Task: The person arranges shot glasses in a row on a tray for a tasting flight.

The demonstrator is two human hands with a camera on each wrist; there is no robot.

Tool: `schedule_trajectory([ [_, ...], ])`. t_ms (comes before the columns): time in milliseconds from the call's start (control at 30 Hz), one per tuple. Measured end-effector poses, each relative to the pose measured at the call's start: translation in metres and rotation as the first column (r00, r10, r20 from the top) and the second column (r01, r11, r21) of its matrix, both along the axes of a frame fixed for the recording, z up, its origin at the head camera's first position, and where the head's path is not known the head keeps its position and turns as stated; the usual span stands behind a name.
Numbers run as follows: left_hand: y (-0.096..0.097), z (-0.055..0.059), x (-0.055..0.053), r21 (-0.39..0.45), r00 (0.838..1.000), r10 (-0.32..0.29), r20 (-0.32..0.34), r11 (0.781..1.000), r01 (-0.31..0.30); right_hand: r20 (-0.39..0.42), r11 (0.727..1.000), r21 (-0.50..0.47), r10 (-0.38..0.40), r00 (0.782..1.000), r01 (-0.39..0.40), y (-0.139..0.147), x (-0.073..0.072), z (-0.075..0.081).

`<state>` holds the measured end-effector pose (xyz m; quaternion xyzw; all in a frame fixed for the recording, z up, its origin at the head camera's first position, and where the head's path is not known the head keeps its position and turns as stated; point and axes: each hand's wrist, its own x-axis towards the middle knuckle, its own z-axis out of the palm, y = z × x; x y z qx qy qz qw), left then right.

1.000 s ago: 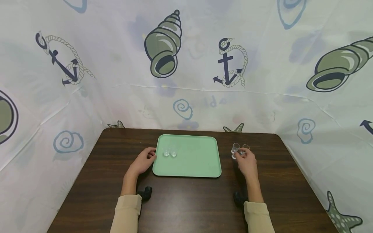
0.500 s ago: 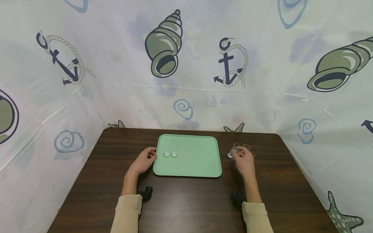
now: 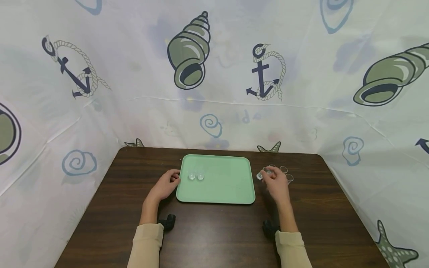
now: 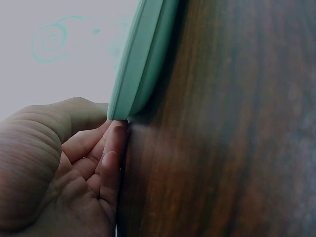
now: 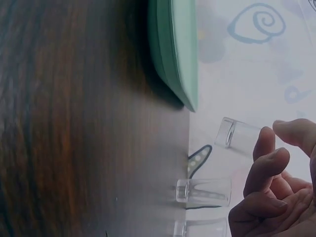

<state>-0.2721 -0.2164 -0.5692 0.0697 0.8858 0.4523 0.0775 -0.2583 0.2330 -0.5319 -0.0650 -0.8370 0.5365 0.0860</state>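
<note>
My right hand (image 3: 277,186) pinches a clear shot glass (image 5: 238,134) between thumb and fingers. In the right wrist view the glass is lifted off the dark table, its thick base towards the green tray (image 3: 221,188). At the tray's left side, my left hand (image 3: 164,185) grips the rim; in the left wrist view the thumb lies over the tray edge (image 4: 133,74) and the fingers are curled at its underside. Two clear shot glasses (image 3: 200,176) stand side by side on the left part of the tray.
Several more shot glasses stand on the table (image 3: 214,234) beside and behind my right hand, among them one glass (image 3: 289,178) at the right, partly hidden. A patterned cloth (image 3: 231,74) hangs around the table's back and sides.
My right hand has lifted a shot glass out of the group and moved left with it towards the tray, tilting it. The left hand and the tray have stayed put.
</note>
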Motion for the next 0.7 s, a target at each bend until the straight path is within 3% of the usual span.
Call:
schedule_trajectory([
  [467, 0.0, -0.001, 0.0, 0.008, 1.0, 0.002, -0.002, 1.0, -0.002, -0.022, 0.996, -0.077, 0.045, 0.999, -0.046, -0.018, -0.001, -0.005],
  [700, -0.001, 0.0, 0.0, 0.003, 1.0, 0.009, 0.004, 1.0, -0.009, -0.04, 0.989, -0.092, 0.108, 0.993, -0.112, -0.035, 0.0, -0.006],
])
